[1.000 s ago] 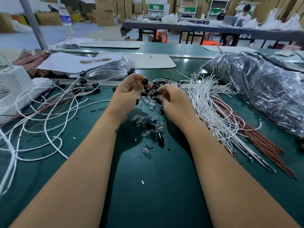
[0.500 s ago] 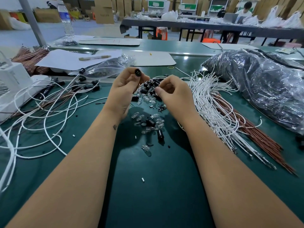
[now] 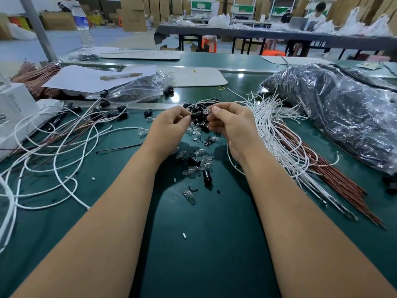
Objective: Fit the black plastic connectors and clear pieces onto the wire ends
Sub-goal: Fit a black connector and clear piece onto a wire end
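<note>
Green bench [image 3: 214, 254]: L hand [image 3: 169, 123] pinching black connector [image 3: 196, 115], R hand [image 3: 231, 123] now brings clear piece [image 3: 206, 110] to it vs 0.5 s ago; mating prob next

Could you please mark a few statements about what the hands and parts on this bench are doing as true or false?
1. The left hand holds a black connector. True.
2. The right hand lies flat and open on the table. False: it pinches a clear piece at the connector's end.
3. The water bottle lies on its side. False: it stands upright.
4. A bundle of white wires lies right of the right hand. True.
5. A pen rests on white paper. True.
</note>
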Demonstrator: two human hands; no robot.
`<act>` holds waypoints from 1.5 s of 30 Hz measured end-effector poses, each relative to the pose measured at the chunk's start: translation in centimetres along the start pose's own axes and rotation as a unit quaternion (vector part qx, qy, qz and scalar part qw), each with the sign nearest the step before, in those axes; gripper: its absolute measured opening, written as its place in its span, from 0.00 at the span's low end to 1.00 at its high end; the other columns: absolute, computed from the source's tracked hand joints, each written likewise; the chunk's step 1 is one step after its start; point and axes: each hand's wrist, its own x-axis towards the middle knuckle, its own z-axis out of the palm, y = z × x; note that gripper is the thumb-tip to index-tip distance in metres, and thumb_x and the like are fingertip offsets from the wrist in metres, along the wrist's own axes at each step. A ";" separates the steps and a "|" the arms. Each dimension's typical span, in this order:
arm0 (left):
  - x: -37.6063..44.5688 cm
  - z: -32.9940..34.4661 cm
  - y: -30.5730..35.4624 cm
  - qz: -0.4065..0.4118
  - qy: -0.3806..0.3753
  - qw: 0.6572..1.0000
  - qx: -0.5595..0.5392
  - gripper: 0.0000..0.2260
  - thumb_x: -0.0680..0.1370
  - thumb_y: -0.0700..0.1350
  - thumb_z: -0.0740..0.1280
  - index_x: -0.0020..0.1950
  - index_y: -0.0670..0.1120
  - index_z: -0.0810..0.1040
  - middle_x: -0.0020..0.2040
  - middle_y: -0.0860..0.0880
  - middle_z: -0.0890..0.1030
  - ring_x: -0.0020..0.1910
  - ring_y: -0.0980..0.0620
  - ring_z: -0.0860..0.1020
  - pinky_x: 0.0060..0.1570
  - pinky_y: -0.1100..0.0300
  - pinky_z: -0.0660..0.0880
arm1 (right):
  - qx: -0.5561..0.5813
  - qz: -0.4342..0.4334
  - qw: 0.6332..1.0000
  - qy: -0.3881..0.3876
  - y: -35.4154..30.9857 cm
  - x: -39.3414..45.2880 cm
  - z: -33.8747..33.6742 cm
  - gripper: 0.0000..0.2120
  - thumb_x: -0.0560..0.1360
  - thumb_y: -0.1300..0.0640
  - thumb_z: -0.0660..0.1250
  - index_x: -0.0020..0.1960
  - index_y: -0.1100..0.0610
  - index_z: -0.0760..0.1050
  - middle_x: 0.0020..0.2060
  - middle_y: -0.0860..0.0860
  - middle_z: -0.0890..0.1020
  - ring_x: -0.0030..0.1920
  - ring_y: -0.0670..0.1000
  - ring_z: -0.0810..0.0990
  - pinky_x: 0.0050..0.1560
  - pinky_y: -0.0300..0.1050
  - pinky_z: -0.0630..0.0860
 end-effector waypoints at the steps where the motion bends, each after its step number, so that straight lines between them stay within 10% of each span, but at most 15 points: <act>1: 0.0 0.0 0.0 -0.001 0.000 1.000 -0.002 0.06 0.80 0.42 0.62 0.46 0.44 0.78 0.30 0.52 0.69 0.25 0.59 0.63 0.26 0.68 0.61 | -0.006 -0.001 1.000 0.002 0.0 0.0 0.0 0.03 0.78 0.66 0.65 0.48 0.64 0.78 0.34 0.55 0.80 0.33 0.49 0.77 0.38 0.41 0.78; 45: -0.3 0.2 0.1 0.011 -0.018 0.997 -0.068 0.09 0.77 0.40 0.69 0.37 0.49 0.80 0.26 0.55 0.77 0.31 0.51 0.71 0.35 0.61 0.66 | -0.089 -0.038 0.993 -0.073 0.6 0.1 -0.9 0.08 0.76 0.70 0.66 0.41 0.60 0.76 0.29 0.49 0.80 0.30 0.44 0.79 0.36 0.37 0.78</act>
